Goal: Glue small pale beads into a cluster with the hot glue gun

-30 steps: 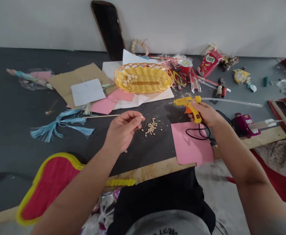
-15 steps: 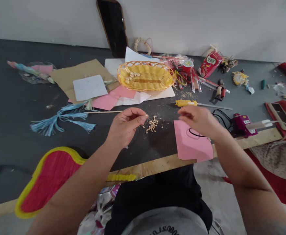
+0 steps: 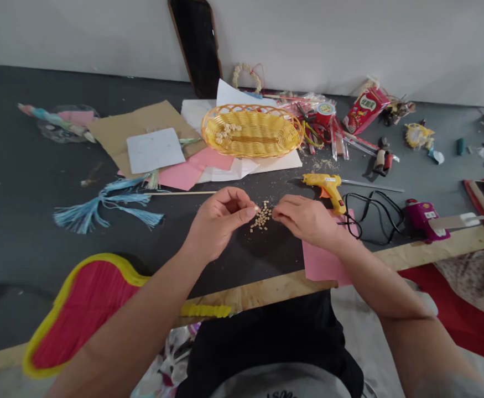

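Thumb and forefinger of my left hand (image 3: 219, 221) are pinched together, with a tiny pale piece (image 3: 257, 208) showing at their tips. Just beyond them lies a small pile of beige cube-like pieces (image 3: 263, 220) on the dark tabletop. Opposite, on the pile's right side, my right hand (image 3: 306, 219) is closed with its fingertips together. Whatever those fingers may hold is too small to make out. Under the right wrist is a pink paper (image 3: 322, 262). A yellow glue gun (image 3: 326, 185) rests behind the right hand, its black cable (image 3: 370, 215) looping to the right.
A yellow wicker basket (image 3: 252, 145) holding several pale pieces stands behind the pile on papers. Blue tassels (image 3: 109, 204) and a red-and-yellow padded shape (image 3: 88, 304) lie left. A phone (image 3: 198, 50) leans against the wall. A purple box (image 3: 424, 218) sits near the right edge.
My right hand has moved left from above the glue gun and pink paper to the pile, uncovering the glue gun. My left hand stays pinched beside the pile.
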A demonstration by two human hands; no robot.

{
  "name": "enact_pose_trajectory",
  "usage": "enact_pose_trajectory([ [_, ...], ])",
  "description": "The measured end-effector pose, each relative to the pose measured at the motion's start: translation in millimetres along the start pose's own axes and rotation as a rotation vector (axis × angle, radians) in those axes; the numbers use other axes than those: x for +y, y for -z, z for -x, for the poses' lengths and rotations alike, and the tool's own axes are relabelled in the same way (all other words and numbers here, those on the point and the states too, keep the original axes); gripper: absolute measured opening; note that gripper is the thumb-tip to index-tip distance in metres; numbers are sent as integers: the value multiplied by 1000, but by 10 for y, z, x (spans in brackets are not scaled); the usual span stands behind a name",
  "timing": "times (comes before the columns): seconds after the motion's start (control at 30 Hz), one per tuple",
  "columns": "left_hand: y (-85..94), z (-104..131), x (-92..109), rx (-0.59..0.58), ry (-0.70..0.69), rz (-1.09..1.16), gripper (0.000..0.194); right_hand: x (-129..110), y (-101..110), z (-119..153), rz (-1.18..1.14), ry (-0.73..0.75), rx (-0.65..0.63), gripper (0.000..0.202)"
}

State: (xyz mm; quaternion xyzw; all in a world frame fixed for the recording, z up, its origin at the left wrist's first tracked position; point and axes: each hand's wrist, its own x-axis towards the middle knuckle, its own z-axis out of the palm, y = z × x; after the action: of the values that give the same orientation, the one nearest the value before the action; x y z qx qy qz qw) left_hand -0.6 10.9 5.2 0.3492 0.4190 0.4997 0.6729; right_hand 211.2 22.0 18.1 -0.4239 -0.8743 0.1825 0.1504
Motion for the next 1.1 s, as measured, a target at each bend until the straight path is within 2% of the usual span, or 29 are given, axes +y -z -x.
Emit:
enact_pose_trajectory([
  [0.1, 2, 15, -27, -32, 9, -4, 30, -90, -40, -21, -287, 50, 372, 12],
  [0.13, 3, 18, -34, -44, 18, -7, 30, -112, -62, -28, -342, 62, 457, 11],
  [0.2, 5, 20, -46, -56, 37, -14, 31, -130, -118, -31, -381, 105, 524, 9],
  [0.37, 9, 21, -51, -51, 46, -28, 32, -82, -230, 1, -349, 197, 524, 8],
  [1.1, -48, 42, -31, -67, 83, -69, 33, -80, -251, 14, -323, 206, 482, 10],
])
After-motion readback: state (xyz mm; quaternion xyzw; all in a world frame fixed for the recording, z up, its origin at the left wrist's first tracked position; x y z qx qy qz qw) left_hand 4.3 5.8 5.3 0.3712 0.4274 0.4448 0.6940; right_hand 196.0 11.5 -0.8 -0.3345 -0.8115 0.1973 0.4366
